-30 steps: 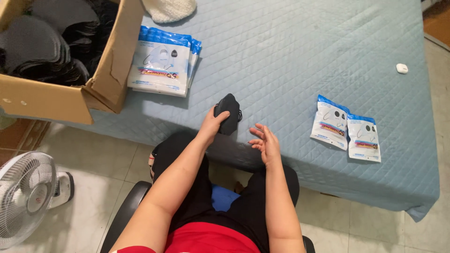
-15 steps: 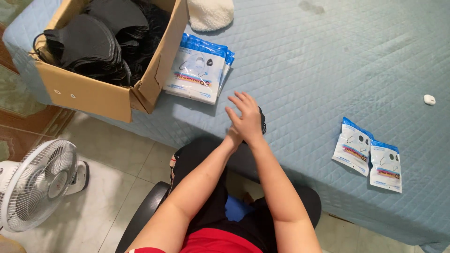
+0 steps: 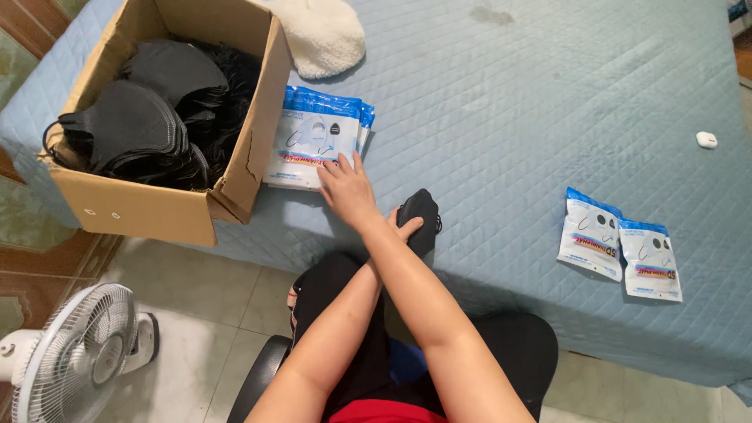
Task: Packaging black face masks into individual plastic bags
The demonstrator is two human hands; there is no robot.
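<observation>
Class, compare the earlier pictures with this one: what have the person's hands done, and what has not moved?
The right hand has crossed leftward over the other arm onto the stack of blue-and-white packets. The left hand remains on the black mask. The cardboard box and the two packets on the right lie unchanged.

My blue quilted bed (image 3: 509,94) carries a black mask (image 3: 418,221) under my left hand (image 3: 404,229), a stack of packets (image 3: 317,141) at my right hand's (image 3: 345,188) fingertips, a cardboard box (image 3: 141,205) beyond, two packets (image 3: 619,244) far right.
</observation>
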